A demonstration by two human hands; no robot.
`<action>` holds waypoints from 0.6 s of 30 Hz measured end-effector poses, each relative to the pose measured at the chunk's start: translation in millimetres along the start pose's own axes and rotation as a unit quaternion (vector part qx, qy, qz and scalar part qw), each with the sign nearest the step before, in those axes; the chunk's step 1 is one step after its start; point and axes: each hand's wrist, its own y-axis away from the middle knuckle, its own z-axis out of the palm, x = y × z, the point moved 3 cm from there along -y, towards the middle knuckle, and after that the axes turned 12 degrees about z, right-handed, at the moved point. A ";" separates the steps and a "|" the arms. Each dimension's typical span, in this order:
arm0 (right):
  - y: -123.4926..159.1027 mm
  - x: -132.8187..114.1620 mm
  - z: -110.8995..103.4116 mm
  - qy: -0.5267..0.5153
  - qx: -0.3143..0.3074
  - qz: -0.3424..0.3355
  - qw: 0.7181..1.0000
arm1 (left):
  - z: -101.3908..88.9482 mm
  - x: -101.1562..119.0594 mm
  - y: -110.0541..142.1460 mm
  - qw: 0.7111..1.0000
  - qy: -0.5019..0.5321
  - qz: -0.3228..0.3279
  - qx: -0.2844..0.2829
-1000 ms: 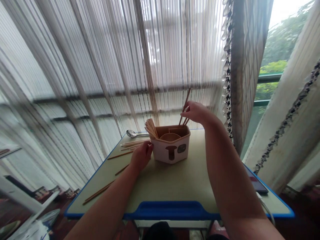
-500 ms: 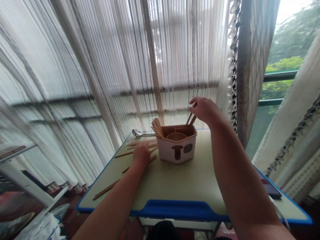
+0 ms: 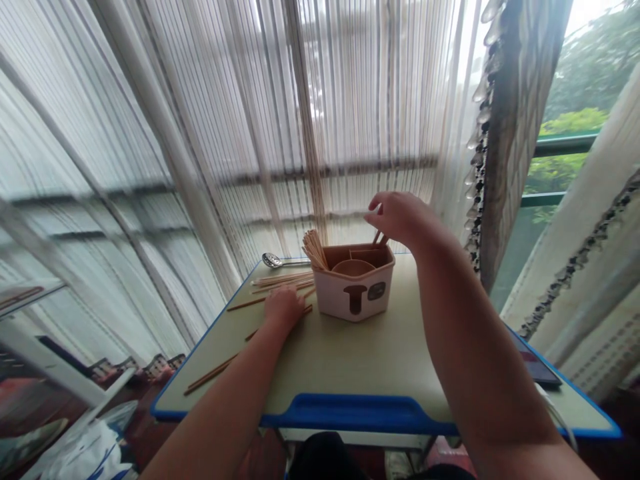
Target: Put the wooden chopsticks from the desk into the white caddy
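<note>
1. While my right hand hovers half-curled above the white caddy, the caddy's dark mushroom print shows no readable words.
2. The upright chopsticks below my fingers stand lower than a moment ago; my hand hides whether I hold them.
3. My left hand lies over loose chopsticks on the blue-edged table; I cannot tell whether it grips them.

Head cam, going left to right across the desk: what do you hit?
Loose wooden chopsticks → left hand → white divided caddy → phone
</note>
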 end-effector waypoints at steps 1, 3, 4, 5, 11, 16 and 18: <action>1.0 -0.8 -1.4 -0.002 0.001 0.004 1.000 | -1.1 0.9 0.9 1.000 -0.001 -0.001 0.006; 2.6 -1.5 -3.9 -0.012 0.005 0.000 1.000 | -2.6 2.8 2.4 1.000 -0.004 0.001 0.013; 3.2 -1.3 -5.3 -0.018 0.010 -0.005 1.000 | -2.7 3.5 3.0 1.000 -0.005 0.002 0.010; 3.6 -0.7 -7.0 -0.025 0.018 -0.012 0.999 | -2.5 4.0 3.3 1.000 -0.006 0.002 0.006; 7.2 7.0 -23.1 -0.082 0.067 -0.027 0.994 | -0.1 3.9 2.5 1.000 -0.009 0.010 -0.007; 12.2 6.4 -34.7 -0.095 0.087 -0.023 0.991 | -3.7 5.5 2.8 1.000 0.010 0.024 0.016; 14.0 5.0 -38.2 -0.102 0.098 -0.025 0.990 | -4.7 5.8 3.1 0.999 0.012 0.028 0.026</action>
